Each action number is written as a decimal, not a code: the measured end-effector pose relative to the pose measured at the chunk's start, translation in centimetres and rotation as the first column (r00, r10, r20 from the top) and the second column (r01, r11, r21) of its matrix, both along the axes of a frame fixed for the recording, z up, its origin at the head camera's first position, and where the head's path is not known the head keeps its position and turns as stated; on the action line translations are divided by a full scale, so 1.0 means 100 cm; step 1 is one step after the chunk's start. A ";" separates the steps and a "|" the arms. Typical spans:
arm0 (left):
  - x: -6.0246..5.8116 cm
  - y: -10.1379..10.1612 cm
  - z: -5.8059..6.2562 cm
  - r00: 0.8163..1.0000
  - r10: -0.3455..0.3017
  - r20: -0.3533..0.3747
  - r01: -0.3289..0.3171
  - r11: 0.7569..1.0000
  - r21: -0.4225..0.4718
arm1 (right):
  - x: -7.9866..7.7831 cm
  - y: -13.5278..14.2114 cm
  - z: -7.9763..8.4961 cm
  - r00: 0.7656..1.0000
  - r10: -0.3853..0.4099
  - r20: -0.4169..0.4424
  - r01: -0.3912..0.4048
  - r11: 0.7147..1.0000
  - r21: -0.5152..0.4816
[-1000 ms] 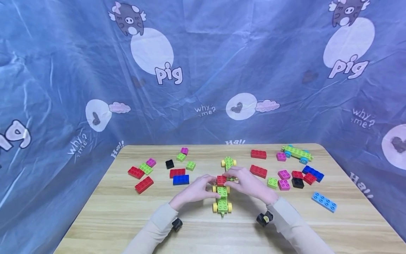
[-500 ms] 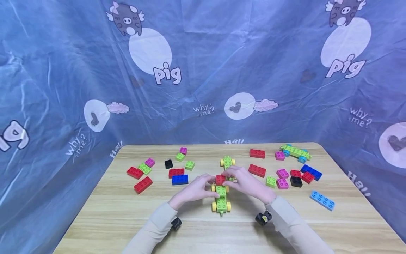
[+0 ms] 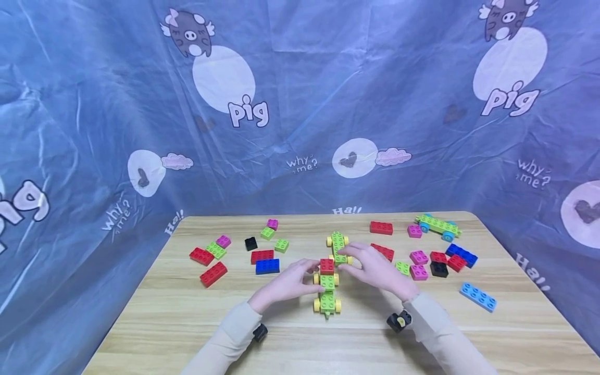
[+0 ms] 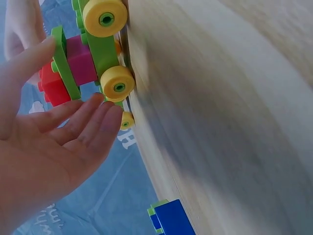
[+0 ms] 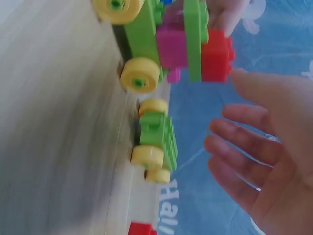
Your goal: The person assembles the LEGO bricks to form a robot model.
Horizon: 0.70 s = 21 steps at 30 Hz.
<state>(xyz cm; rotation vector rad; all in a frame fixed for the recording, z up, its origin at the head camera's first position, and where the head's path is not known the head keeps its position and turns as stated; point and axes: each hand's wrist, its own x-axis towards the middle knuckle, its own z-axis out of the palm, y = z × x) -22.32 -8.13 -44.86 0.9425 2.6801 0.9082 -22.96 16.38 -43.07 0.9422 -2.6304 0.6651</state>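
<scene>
A green car base with yellow wheels [image 3: 327,302] stands at mid-table. On it sits a magenta brick [image 4: 81,59], with a longer green brick [image 3: 327,283] above and a red brick [image 3: 327,266] on that one's far end. My left hand [image 3: 288,281] holds the green brick from the left, thumb at its near end and index finger by its far end. To the right, my right hand [image 3: 375,268] has relaxed, spread fingers holding nothing; its thumb tip is close beside the red brick in the right wrist view.
A second green car base with yellow wheels [image 3: 337,242] is just behind, partly overlapped by the right hand. Loose bricks lie on both sides, including a dark blue brick [image 3: 267,266] at left and a light blue brick [image 3: 478,297] at right. A blue-wheeled base [image 3: 438,225] stands back right.
My right hand has let go of the red brick and moved slightly right, uncovering more of the rear car base. The left hand has stayed in place.
</scene>
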 end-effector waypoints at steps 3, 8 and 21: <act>0.001 0.000 0.001 1.000 0.014 0.016 -0.014 1.000 0.011 | -0.001 0.005 -0.002 1.000 -0.026 0.003 0.026 0.999 0.037; 0.002 0.000 0.001 0.999 0.025 0.026 -0.026 0.999 0.034 | -0.002 0.009 -0.008 0.998 -0.019 0.060 0.013 0.994 0.113; -0.003 0.002 0.000 0.999 -0.013 -0.052 0.015 0.999 0.041 | -0.005 0.011 -0.020 0.994 0.060 0.090 -0.077 0.976 0.202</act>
